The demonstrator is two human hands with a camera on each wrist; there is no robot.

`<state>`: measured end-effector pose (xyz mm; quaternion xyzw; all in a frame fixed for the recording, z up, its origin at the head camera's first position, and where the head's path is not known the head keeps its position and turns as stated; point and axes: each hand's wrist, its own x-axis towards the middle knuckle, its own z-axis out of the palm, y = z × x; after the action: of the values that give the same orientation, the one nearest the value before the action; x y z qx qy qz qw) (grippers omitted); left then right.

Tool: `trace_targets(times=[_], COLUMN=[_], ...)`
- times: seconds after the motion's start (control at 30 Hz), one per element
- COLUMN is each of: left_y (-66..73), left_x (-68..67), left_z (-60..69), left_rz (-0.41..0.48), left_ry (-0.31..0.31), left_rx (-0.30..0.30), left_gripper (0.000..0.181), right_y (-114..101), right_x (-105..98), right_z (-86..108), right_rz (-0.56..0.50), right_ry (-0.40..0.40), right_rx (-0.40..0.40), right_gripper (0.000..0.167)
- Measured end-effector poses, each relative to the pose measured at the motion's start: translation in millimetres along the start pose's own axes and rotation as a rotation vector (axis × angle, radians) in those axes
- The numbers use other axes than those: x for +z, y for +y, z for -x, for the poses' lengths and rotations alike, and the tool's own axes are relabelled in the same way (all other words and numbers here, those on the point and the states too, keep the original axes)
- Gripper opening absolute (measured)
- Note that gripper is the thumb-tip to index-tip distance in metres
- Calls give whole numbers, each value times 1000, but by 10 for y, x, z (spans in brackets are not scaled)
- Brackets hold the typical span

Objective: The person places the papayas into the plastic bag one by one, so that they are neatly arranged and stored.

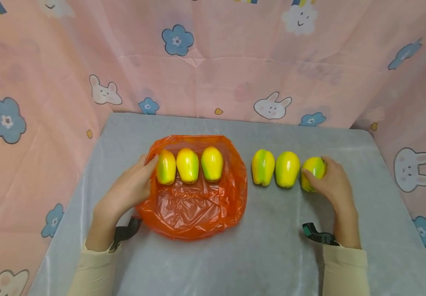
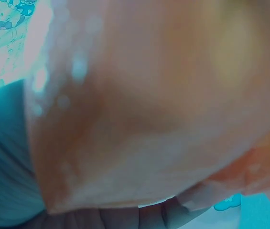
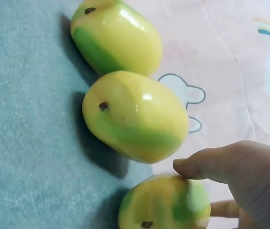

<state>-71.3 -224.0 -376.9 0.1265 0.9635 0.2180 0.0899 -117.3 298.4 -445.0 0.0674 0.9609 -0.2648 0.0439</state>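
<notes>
An orange plastic bag lies spread with its mouth open, and three yellow-green mangoes sit in a row inside its far part. My left hand grips the bag's left rim, its thumb beside the leftmost mango. The bag's film blurs most of the left wrist view, with my fingers partly visible below it. To the right of the bag, three more mangoes stand in a row. My right hand holds the rightmost mango between thumb and fingers. Its neighbour, the middle mango, is just apart from my thumb.
A grey table carries everything. The third loose mango stands nearest the bag's right rim. A pink curtain with printed rabbits and flowers hangs behind the table and along both sides.
</notes>
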Motion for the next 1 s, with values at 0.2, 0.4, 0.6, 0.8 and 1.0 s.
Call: trace_targets(times=[0.2, 0.4, 0.6, 0.8, 1.0], left_y=[-10, -31, -33, -24, 2], left_x=[-5, -18, -35, -47, -51], left_z=[10, 23, 52, 82, 98], left_rz=[-2, 1, -7, -12, 2], left_ry=[-3, 2, 23, 49, 52], left_rx=[-8, -8, 10, 22, 15], left_gripper=[78, 79, 79, 78, 74], right_y=[16, 9, -15, -31, -7], right_x=[8, -12, -32, -46, -61], right_z=[1, 15, 6, 4, 28], right_rz=[3, 0, 1, -48, -72], right_ry=[-13, -52, -75, -48, -42], right_rx=[-44, -40, 0, 13, 45], right_gripper=[88, 86, 88, 91, 94])
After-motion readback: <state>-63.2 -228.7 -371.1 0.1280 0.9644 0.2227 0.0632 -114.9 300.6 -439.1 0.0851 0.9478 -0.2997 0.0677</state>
